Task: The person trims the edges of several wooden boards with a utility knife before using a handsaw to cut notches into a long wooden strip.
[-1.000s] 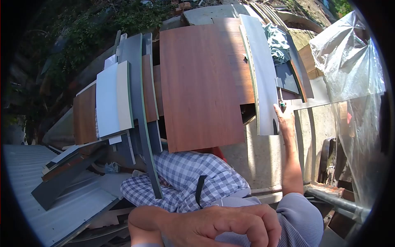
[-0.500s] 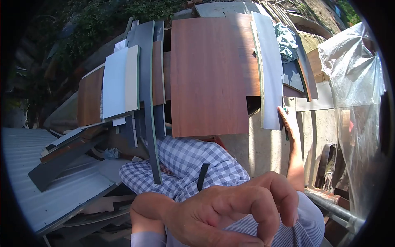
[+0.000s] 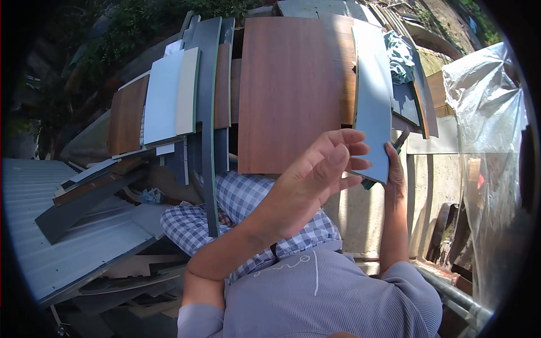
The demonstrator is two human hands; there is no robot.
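My left hand [image 3: 324, 169] is raised over the lower edge of the large reddish-brown board [image 3: 287, 96], fingers apart and nothing in them. The fingertips overlap a long pale grey board [image 3: 373, 101] in this view. At the near right corner of that pale board, my right hand [image 3: 395, 172] grips its edge, with the thumb along the side and the other fingers mostly hidden beneath. A tool with a dark curved blade [image 3: 402, 137] and green parts sticks out beside the right hand. Another green bit [image 3: 367, 184] shows under the board's near end.
Several narrow boards [image 3: 211, 112] in grey, white and brown lie to the left. A crumpled pale blue cloth [image 3: 399, 59] lies behind the pale board. Clear plastic sheeting [image 3: 484, 112] hangs at right, above a metal pipe [image 3: 456, 290]. Corrugated metal [image 3: 73, 225] covers the lower left.
My left hand has moved up and away from my body, its curled fingers now spread. My right hand has closed around the pale board's corner, and the board's near end has shifted toward me.
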